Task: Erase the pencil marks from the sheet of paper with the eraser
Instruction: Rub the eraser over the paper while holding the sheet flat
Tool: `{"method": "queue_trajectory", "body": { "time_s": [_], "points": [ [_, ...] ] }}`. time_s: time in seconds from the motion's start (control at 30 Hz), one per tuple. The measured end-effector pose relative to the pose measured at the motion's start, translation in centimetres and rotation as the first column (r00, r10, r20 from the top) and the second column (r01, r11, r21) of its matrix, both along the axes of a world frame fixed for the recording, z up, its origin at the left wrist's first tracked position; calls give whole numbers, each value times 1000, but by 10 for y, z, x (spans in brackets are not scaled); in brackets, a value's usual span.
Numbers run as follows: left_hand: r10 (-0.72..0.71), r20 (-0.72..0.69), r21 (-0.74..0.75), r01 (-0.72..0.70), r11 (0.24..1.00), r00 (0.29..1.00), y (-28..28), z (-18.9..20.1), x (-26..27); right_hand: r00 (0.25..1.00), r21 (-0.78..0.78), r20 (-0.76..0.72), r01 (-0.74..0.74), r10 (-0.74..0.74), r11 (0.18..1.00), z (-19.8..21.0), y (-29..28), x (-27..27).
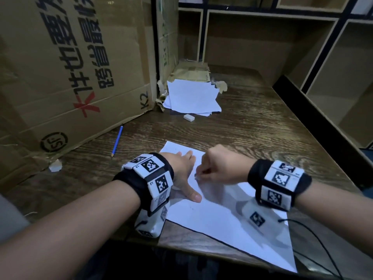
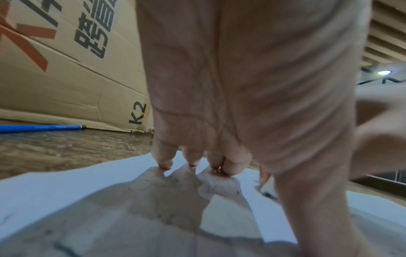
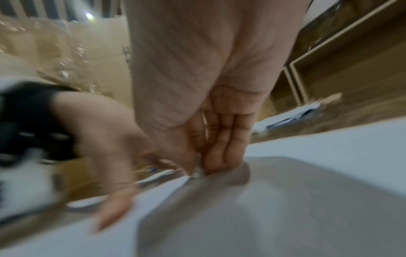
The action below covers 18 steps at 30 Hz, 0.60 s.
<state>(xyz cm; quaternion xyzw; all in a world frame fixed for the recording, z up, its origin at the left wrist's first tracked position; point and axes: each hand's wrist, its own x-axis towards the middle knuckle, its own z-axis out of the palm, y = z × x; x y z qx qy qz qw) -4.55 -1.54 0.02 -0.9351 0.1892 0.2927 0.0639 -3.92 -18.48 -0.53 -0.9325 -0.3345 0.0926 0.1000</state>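
Dark, grained wooden desk point(image 1: 252, 126) — bounded left by a printed cardboard box point(image 1: 66, 63), right by a raised edge; bare wood lies between. White sheet of paper point(image 1: 232, 225) is pinned flat by the left hand point(image 1: 181, 170), fingers straight. A small whitish eraser point(image 3: 198, 172) is pinched against the sheet by the right hand point(image 1: 220, 168). A second block eraser point(image 1: 189, 117), paper stack point(image 1: 191, 98) and blue pencil point(image 1: 117, 141) are set apart.
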Motion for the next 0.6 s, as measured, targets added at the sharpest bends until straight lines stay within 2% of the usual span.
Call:
{"method": "queue_trajectory", "body": {
  "time_s": [0.13,0.3,0.47,0.6],
  "points": [
    [0,8,19,0,1000,1000,-2,4,-3,982,54,92,161,-166,985,4,-27,33],
    [5,-6,19,-5,1000,1000,-1,2,-2,1000,16,18,-24,24,1000,0,-5,-12],
    [-2,-3,43,2,999,1000,-3,8,-4,986,52,89,134,-138,990,6,-25,26],
    [0,-3,20,0,1000,1000,-1,5,-5,999,17,47,27,-28,999,2,2,-5]
  ]
}}
